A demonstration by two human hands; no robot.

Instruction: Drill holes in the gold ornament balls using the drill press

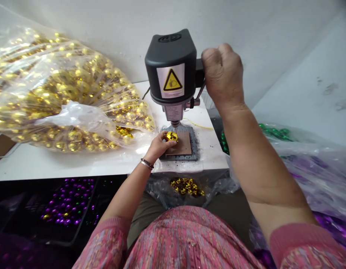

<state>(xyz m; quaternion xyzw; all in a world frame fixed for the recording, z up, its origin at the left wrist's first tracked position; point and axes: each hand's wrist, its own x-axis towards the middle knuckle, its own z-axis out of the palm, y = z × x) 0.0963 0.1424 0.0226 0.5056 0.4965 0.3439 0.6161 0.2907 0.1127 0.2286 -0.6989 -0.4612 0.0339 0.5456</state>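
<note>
A small black bench drill [171, 71] with a yellow warning label stands on a white table [49, 164]. My right hand [222, 74] is closed in a fist round the drill's side lever, which is mostly hidden. My left hand [158, 144] pinches a shiny gold bead [171, 136] on the brown pad [184, 145] of the drill's base, directly under the drill bit.
A large clear bag of gold beads [55, 93] lies on the table's left half. A smaller bag with gold beads [186, 186] sits in my lap below the table edge. Purple beads fill a dark crate [69, 203] at lower left. Bags of green beads [273, 131] and purple beads [315, 168] lie at right.
</note>
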